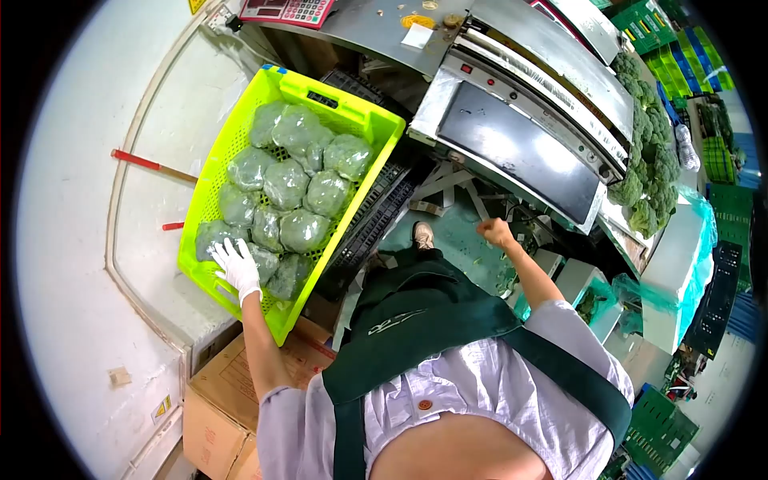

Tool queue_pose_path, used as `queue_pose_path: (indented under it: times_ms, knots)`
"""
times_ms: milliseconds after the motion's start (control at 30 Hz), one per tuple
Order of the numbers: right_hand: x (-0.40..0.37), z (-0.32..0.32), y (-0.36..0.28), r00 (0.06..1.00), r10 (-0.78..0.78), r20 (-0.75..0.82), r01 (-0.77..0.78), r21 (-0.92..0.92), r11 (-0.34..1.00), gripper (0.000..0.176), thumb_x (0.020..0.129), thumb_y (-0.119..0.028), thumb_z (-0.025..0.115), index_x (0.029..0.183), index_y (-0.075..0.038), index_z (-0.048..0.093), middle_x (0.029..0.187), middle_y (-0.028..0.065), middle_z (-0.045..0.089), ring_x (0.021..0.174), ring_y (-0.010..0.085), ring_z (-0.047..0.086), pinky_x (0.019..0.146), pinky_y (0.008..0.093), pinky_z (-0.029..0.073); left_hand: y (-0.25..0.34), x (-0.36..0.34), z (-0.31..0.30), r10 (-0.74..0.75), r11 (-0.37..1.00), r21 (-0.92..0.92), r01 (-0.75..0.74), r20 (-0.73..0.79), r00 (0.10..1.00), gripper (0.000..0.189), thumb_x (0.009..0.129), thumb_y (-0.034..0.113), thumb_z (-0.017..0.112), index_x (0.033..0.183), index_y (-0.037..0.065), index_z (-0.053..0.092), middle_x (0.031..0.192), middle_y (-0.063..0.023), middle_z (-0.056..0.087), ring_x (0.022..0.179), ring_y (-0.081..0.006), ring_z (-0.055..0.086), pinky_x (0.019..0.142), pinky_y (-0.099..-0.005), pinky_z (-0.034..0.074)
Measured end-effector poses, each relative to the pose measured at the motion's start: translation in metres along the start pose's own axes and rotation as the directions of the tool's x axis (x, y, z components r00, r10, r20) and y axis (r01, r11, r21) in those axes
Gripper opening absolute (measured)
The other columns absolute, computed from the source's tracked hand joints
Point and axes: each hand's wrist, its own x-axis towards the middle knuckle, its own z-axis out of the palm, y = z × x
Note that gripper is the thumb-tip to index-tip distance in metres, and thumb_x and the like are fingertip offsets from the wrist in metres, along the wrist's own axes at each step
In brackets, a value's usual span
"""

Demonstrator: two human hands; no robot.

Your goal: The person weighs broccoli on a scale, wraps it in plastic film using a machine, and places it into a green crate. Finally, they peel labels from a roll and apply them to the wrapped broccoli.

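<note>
My left hand, in a white glove, lies with fingers spread on a film-wrapped broccoli head at the near left corner of a yellow-green plastic crate. Several more wrapped broccoli heads fill the crate in rows, glossy under clear film. Bare and loosely curled into a fist, my right hand hangs over the floor, below the front edge of the wrapping machine. Nothing shows in its fingers. The machine's dark flat plate has nothing on it.
Unwrapped broccoli is heaped right of the machine. A red scale and yellow rubber bands sit on the metal table. Black crates stand beside the yellow-green one, cardboard boxes below it. White foam boxes are at right.
</note>
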Motion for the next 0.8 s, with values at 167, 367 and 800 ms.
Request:
queue_pose_path:
  times_ms: [167,367,800]
  knots:
    - [-0.009,0.042,0.077,0.722,0.402,0.563,-0.447,-0.064,0.892,0.055,0.081,-0.055,0.055,0.113,-0.011,0.062,0.092,0.0168,0.066,0.084,0.0237,0.066,0.070,0.0335,0.055,0.073,-0.076,-0.032,0.253,0.786,-0.501,-0.361,-0.272,0.928,0.042,0.093,0.030,0.046,0.126,0.003,0.048,0.140,-0.0183,0.036,0.127,-0.0336,0.036,0.103,-0.0497,0.026]
    - [-0.036,0.106,0.126,0.475,0.434,0.766,-0.688,0.016,0.726,0.069,0.080,-0.062,0.050,0.113,-0.002,0.059,0.115,0.0221,0.057,0.091,0.0385,0.062,0.059,0.0491,0.055,0.128,-0.129,-0.014,0.320,0.858,-0.341,-0.384,-0.230,0.919,0.039,0.090,0.025,0.051,0.124,0.006,0.050,0.135,-0.0148,0.043,0.117,-0.0321,0.048,0.094,-0.0382,0.042]
    - [0.248,0.272,0.122,0.972,-0.113,0.208,0.174,-0.308,0.935,0.044,0.076,-0.044,0.060,0.101,-0.008,0.065,0.103,0.0164,0.063,0.098,0.0335,0.060,0.085,0.0424,0.047,0.122,-0.143,0.008,0.173,0.879,-0.381,-0.286,-0.303,0.937,0.031,0.079,0.008,0.051,0.105,-0.004,0.062,0.108,-0.0194,0.063,0.087,-0.0307,0.064,0.074,-0.0340,0.051]
